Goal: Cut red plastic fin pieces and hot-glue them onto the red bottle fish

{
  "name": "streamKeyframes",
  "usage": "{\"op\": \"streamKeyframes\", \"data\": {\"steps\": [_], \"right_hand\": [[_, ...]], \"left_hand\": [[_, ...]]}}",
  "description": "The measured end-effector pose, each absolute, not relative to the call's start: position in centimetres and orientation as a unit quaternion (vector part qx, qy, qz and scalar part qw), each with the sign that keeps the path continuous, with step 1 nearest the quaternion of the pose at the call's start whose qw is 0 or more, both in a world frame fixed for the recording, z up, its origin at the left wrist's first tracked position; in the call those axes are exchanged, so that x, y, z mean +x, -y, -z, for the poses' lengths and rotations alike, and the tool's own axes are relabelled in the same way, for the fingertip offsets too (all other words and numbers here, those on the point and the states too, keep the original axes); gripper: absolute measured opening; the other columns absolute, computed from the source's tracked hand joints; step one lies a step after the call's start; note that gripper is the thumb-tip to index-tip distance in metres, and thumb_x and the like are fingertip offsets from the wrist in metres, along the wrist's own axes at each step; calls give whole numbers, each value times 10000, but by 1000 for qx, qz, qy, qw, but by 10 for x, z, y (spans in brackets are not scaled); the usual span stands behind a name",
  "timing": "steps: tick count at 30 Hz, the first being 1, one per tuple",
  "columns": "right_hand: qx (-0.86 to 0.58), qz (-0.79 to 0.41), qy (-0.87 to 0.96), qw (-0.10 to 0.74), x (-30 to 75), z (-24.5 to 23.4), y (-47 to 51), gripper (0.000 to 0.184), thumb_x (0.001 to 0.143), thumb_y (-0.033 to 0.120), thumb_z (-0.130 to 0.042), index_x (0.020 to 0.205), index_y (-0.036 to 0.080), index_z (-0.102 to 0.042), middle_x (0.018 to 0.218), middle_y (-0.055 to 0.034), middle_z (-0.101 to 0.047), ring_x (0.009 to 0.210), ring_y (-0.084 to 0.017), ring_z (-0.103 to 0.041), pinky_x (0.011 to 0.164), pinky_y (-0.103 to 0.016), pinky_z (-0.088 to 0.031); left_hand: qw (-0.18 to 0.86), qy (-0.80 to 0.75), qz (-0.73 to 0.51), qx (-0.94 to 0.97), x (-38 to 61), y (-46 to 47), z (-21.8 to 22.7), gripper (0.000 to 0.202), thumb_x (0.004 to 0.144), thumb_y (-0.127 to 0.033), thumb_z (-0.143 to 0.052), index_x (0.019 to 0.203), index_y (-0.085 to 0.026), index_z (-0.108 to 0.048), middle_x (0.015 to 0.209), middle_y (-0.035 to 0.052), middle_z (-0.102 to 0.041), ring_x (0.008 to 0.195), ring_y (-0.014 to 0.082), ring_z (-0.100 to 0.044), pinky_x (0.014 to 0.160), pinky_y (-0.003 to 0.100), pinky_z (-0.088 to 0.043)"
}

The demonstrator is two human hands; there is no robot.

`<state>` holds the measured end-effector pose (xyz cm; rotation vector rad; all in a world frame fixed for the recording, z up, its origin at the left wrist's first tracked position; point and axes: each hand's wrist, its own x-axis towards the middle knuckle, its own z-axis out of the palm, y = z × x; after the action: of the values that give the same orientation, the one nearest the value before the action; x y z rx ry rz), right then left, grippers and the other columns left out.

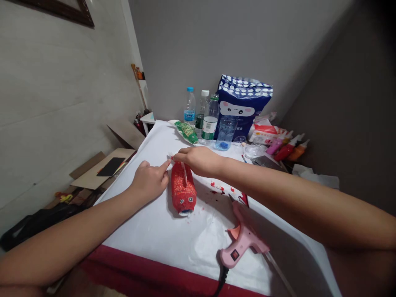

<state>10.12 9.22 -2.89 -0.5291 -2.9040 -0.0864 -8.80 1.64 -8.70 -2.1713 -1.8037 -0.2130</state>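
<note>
A red fish-shaped craft bottle (183,190) lies on the white paper-covered table (161,231), its eyed end pointing toward me. My left hand (150,179) is closed beside the bottle's far left end, forefinger and thumb pinching a small pale piece at its tip. My right hand (198,160) reaches over the far end from the right, fingers pinched together on the same pale piece (172,157). Both hands meet at the far tip of the bottle.
A pink glue gun (243,239) lies near the front right with its cord hanging over the edge. Three water bottles (201,115), a blue spotted bag (243,103), a clear cup (225,133), paint bottles (286,146) and a green wrapper (187,132) stand at the back. Red scraps (219,187) dot the paper.
</note>
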Motion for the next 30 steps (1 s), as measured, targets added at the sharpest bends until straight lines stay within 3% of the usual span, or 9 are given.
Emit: {"op": "streamKeyframes", "data": {"steps": [8, 12, 17, 22, 27, 30], "right_hand": [[-286, -68, 925, 241, 126, 7, -90, 174, 813, 35, -554, 928, 145, -625, 867, -29, -628, 767, -146, -568, 669, -229, -412], [-373, -99, 880, 279, 173, 7, -86, 60, 838, 170, -597, 852, 159, -654, 756, -18, -627, 670, -142, -566, 619, -231, -414], [-438, -124, 863, 219, 222, 34, -75, 164, 818, 130, -562, 768, 154, -717, 662, -36, -670, 588, -155, -584, 583, -247, -402], [-445, -128, 876, 138, 231, 60, -67, 221, 780, 57, -543, 744, 154, -739, 751, -68, -722, 671, -175, -611, 644, -245, -410], [-431, -119, 888, 106, 214, 73, -64, 221, 808, 66, -528, 781, 146, -732, 791, -86, -720, 723, -187, -612, 657, -240, -403], [-421, -108, 894, 106, 202, 77, -69, 259, 875, 100, -470, 907, 142, -723, 800, -92, -710, 720, -196, -613, 655, -257, -406]], "left_hand": [[185, 632, 61, -750, -90, -17, 85, 476, 908, -262, -331, 1315, -144, -548, 744, 102, -750, 679, 230, -646, 814, 417, -296], [199, 629, 63, -749, -93, -17, 82, 450, 922, -290, -298, 1136, -141, -665, 709, 111, -736, 669, 240, -643, 834, 433, -289], [208, 620, 61, -754, -92, -16, 81, 457, 927, -320, -285, 894, -178, -718, 664, 100, -727, 638, 237, -635, 837, 430, -299], [213, 616, 56, -756, -91, -15, 84, 466, 916, -324, -307, 755, -170, -717, 677, 113, -735, 626, 233, -629, 831, 417, -317], [206, 637, 63, -740, -93, -15, 87, 466, 904, -335, -321, 817, -158, -744, 660, 121, -729, 635, 251, -641, 827, 409, -342], [187, 652, 70, -731, -93, -15, 86, 435, 882, -338, -349, 855, -180, -753, 665, 113, -729, 673, 277, -653, 732, 376, -373]]}}
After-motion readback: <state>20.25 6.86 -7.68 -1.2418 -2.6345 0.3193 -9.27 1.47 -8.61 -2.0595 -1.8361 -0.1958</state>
